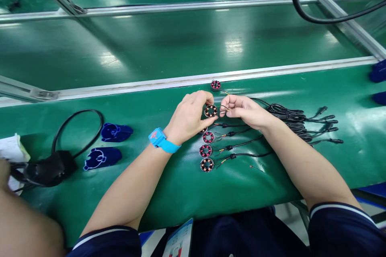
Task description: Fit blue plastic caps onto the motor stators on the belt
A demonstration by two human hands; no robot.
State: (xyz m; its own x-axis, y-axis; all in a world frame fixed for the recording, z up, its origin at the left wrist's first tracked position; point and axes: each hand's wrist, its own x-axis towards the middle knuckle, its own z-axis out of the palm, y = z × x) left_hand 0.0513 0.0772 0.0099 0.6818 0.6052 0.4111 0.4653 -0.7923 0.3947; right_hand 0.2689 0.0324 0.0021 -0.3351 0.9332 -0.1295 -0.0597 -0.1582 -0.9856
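Between thumb and fingers, my left hand grips a motor stator, a small ring with copper windings. Thin wires run from it to my right hand, whose fingertips pinch them. Below lies a column of similar stators, some with red windings and some copper, one partly covered by my left hand. Their leads join black cables that run rightward, partly under my right forearm. Beyond my hands sits another red-wound stator.
A bundle of black cables with plugs lies to the right. Blue plastic shells and a black device with a looped cord are at left, near another person's arm. A metal rail crosses behind.
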